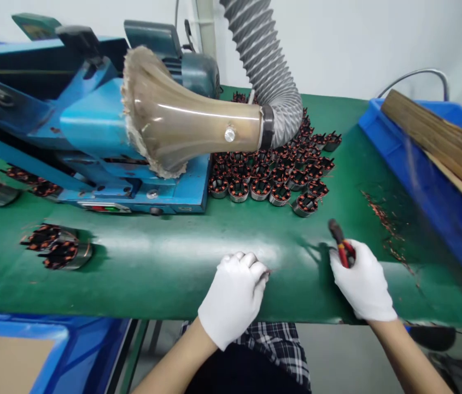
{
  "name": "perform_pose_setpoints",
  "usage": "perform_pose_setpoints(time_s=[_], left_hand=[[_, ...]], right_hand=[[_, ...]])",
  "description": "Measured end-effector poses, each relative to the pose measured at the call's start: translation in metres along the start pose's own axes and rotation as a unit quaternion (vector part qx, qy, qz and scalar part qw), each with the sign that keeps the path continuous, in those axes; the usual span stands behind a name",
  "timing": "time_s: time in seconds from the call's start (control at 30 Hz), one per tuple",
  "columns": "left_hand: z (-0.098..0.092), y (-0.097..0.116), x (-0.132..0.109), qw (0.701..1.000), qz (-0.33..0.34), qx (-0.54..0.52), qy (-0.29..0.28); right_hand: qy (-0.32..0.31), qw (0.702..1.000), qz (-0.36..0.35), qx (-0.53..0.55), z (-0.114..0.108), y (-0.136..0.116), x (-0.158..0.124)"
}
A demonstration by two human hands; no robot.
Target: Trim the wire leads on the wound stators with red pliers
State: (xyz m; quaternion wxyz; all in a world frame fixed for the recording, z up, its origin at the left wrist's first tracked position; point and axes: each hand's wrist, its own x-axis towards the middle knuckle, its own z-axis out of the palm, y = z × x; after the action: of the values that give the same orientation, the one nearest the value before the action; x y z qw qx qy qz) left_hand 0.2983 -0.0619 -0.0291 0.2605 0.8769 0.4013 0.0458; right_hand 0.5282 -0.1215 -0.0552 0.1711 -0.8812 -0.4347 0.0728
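Bright, even overhead light; glare streaks across the green table (181,241) at centre. Soft shadows fall beneath objects. Right edge blurs; edges bend with wide-angle distortion.

Both my forearms bare, reaching forward. My left hand (234,295), white-gloved, curled loosely, knuckles up, fingers bent under. My right hand (362,282), gloved too, closed in a grip, wrist angled inward.

Matt white cloth gloves (234,295), glossy green table cover (173,257), translucent plastic funnel (181,115), ribbed grey hose (272,71).
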Motion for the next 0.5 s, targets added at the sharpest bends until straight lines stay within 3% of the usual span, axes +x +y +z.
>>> perform_pose_setpoints(time_s=[0.07, 0.13, 0.23, 0.33, 0.5], left_hand=[[0.002, -0.001, 0.000, 1.000, 0.005, -0.003, 0.006], [0.004, -0.002, -0.001, 1.000, 0.009, -0.007, 0.011], [0.006, -0.003, -0.002, 1.000, 0.006, -0.016, 0.019], [0.009, -0.003, -0.003, 1.000, -0.004, -0.020, 0.021], [0.009, -0.004, -0.003, 1.000, -0.002, -0.020, 0.014]], right_hand=[[-0.096, 0.983, 0.056, 0.149, -0.006, -0.007, -0.018], [-0.254, 0.923, 0.073, 0.280, -0.010, -0.016, -0.040], [-0.412, 0.844, 0.080, 0.334, -0.013, -0.026, -0.067], [-0.461, 0.823, 0.065, 0.325, -0.010, -0.029, -0.078], [-0.454, 0.841, 0.026, 0.292, -0.006, -0.037, -0.074]])
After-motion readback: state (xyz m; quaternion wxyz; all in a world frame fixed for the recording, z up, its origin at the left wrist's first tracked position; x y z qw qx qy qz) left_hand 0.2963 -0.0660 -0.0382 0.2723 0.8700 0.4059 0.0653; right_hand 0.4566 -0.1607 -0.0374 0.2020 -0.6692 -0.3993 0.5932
